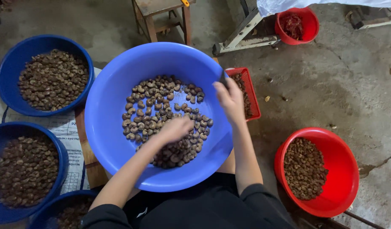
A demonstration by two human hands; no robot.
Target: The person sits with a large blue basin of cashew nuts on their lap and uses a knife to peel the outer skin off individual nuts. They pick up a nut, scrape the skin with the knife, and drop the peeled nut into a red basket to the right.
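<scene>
A large light-blue plastic basin (110, 127) rests in front of me, holding a heap of brown cashew nuts (155, 104). My left hand (175, 128) reaches down into the nuts near the basin's middle, fingers curled among them; whether it grips any is hidden. My right hand (230, 99) hovers over the basin's right rim, closed around a small dark tool (223, 79) that pokes up from the fist.
Dark-blue basins of nuts sit at upper left (11, 68), left (61, 157) and lower left (47, 212). A red basin (346, 169) of nuts is at right, a red tray (252, 95) behind the rim, a red bucket (310, 25) far back, and a wooden stool (161, 17).
</scene>
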